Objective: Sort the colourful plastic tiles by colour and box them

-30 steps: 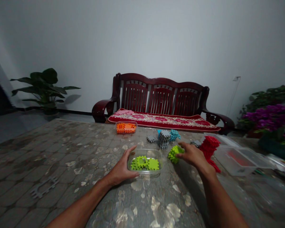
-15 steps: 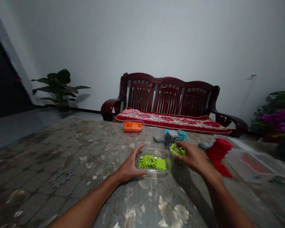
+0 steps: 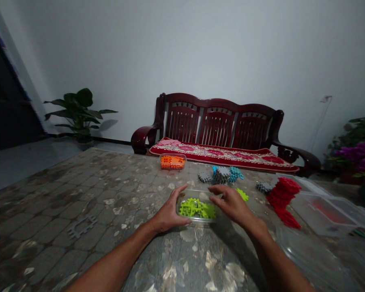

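Note:
My left hand is wrapped round the left end of a clear plastic container on the table. Inside it lie several lime green interlocking toy pieces. Over the container's right end is my right hand, its thumb and forefinger apart with no piece visible between them. Just beyond the right hand, another lime green piece lies on the table, partly hidden by that hand.
Behind stands a container of orange pieces. Grey pieces and blue pieces are stacked farther back. Right lie a red stack, a translucent box and a clear lid. A grey piece lies left.
My right hand has moved left from beside the container to over its right end. The lime green piece it held has left its fingers. The left hand stays on the container.

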A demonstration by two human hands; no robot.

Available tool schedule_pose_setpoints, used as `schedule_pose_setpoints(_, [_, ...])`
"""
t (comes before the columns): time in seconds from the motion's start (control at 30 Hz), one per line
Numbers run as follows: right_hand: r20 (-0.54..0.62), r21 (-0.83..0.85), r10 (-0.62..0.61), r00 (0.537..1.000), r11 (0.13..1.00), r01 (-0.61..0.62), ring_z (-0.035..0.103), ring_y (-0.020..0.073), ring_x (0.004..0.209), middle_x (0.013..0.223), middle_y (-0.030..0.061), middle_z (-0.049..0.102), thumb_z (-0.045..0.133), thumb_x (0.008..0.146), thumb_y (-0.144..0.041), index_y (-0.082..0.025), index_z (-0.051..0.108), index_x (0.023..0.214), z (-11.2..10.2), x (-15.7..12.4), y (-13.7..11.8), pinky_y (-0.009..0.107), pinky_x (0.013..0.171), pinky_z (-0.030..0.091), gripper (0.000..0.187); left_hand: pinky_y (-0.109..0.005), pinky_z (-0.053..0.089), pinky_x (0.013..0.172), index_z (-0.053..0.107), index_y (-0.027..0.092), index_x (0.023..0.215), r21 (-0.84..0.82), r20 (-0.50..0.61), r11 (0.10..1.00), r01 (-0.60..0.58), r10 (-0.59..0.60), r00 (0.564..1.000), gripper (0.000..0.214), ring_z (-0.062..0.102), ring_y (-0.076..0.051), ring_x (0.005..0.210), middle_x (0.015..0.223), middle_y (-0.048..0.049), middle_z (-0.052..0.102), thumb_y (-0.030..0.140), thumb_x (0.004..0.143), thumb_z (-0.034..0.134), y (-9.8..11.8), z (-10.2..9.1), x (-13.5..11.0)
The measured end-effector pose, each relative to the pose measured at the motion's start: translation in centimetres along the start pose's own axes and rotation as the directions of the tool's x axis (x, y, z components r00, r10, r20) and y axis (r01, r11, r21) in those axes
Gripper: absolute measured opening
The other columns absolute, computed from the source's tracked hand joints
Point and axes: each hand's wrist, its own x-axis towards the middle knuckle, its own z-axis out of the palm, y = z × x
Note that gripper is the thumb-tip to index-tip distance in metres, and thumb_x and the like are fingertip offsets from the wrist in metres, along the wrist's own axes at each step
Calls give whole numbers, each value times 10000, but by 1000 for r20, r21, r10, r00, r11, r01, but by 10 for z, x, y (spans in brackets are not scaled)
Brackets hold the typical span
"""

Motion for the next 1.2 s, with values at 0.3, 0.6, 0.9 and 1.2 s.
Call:
schedule_pose_setpoints(0.3, [-66, -372, 278, 958, 884, -282, 634, 309, 1200, 1307, 131, 679, 617, 845, -345, -192, 603, 1359, -54, -6, 51, 405, 991, 483, 536, -500, 308, 1205, 309, 229, 1516, 14, 0, 999, 29, -29, 1000, 1069, 434, -313, 1398, 1554, -136, 389, 240, 581, 828, 3, 0, -1])
schedule_pose_setpoints(0.6, [-72, -574, 443, 894, 714, -400, 648, 319, 1170, 1252, 123, 706, 662, 802, -394, -251, 544, 1419, -56, -11, 51, 395, 898, 494, 645, -498, 320, 1197, 282, 221, 1524, -8, 11, 1000, 29, -29, 1000, 1080, 429, -307, 1409, 1557, -155, 385, 275, 594, 830, -3, 0, 0])
schedule_pose_setpoints(0.9, [-113, -578, 401, 909, 718, -388, 650, 322, 1165, 1233, 103, 720, 678, 806, -318, -261, 600, 1344, -55, -11, 48, 391, 905, 495, 547, -507, 304, 1205, 298, 226, 1526, 24, 3, 1000, 18, -18, 1000, 1084, 425, -319, 1407, 1560, -149, 387, 288, 592, 844, -2, -1, -1])
schedule_pose_setpoints(1.2, [60, -255, 114, 992, 962, -95, 609, 281, 1230, 1377, 106, 637, 683, 804, -295, -218, 588, 1382, -36, -12, 16, 398, 1049, 455, 591, -521, 312, 1206, 309, 239, 1526, 34, -1, 999, 14, -14, 1000, 1071, 431, -319, 1402, 1559, -129, 398, 288, 599, 842, 1, -1, -1])
